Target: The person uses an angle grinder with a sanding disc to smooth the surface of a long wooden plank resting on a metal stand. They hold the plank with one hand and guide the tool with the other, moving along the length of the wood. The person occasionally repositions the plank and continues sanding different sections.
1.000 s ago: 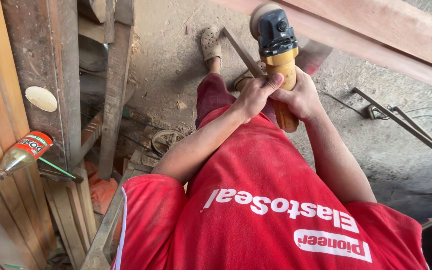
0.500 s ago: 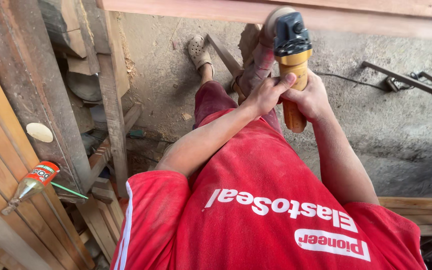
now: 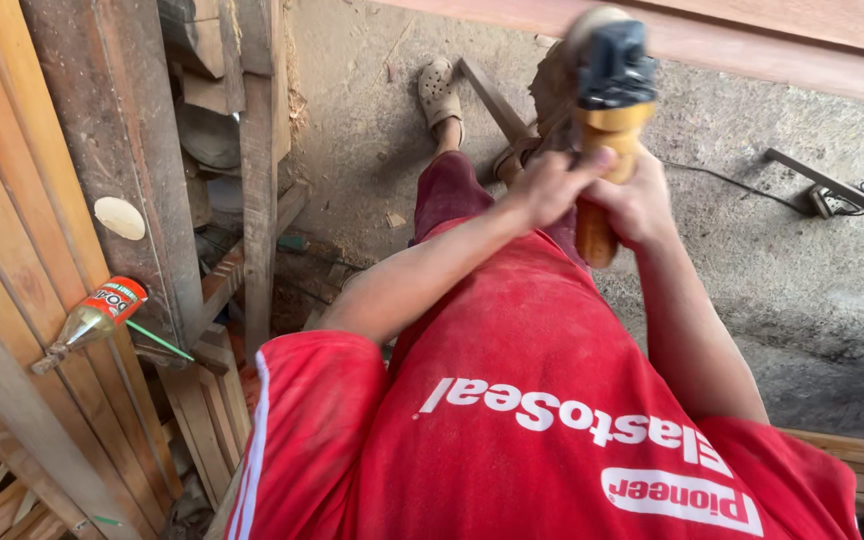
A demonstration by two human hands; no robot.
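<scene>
Both hands — left hand (image 3: 550,187), right hand (image 3: 637,205) — clamp fingers around the angle grinder (image 3: 607,120)'s stiff orange body; probably heavy, best gripped there.

Tight above, open to your right
The long plank (image 3: 752,40) blocks above your grinder (image 3: 607,110); stacked timber (image 3: 102,200) walls your left; bare concrete floor (image 3: 802,290) lies open rightward.

i see a dusty concrete floor (image 3: 802,270) in daylight, wooden planks (image 3: 12,200) leaning at my left (an orange tube (image 3: 92,318) wedged among them), and a reddish beam (image 3: 752,35) above.
</scene>
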